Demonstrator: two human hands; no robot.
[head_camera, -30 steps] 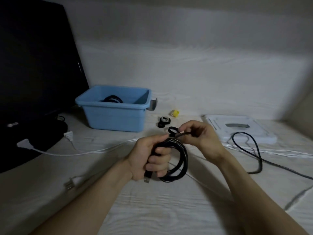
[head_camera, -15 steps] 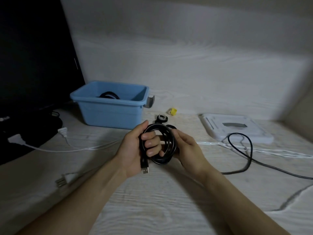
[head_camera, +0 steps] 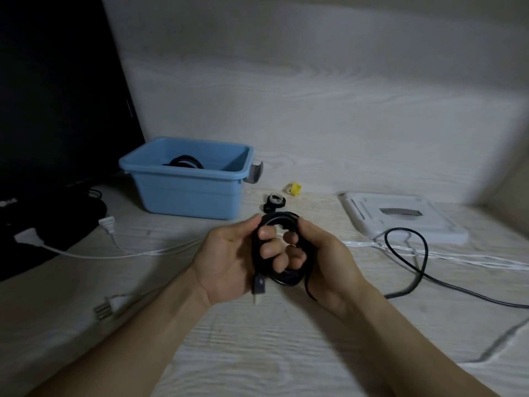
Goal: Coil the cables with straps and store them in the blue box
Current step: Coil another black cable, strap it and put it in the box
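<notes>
2 hands (head_camera: 229,262) – coiled cable (head_camera: 286,277) | pale woodgrain desk (head_camera: 257,353) – blue box (head_camera: 186,193)

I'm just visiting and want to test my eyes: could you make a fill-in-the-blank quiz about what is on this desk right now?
1. Both hands, left hand and right hand, hold a coiled cable coloured ____.
2. The blue box already contains a black ____.
3. The small object beyond the black straps is coloured ____.
4. The monitor stands to the ____ of the box.

Missing words: black; cable; yellow; left
</notes>
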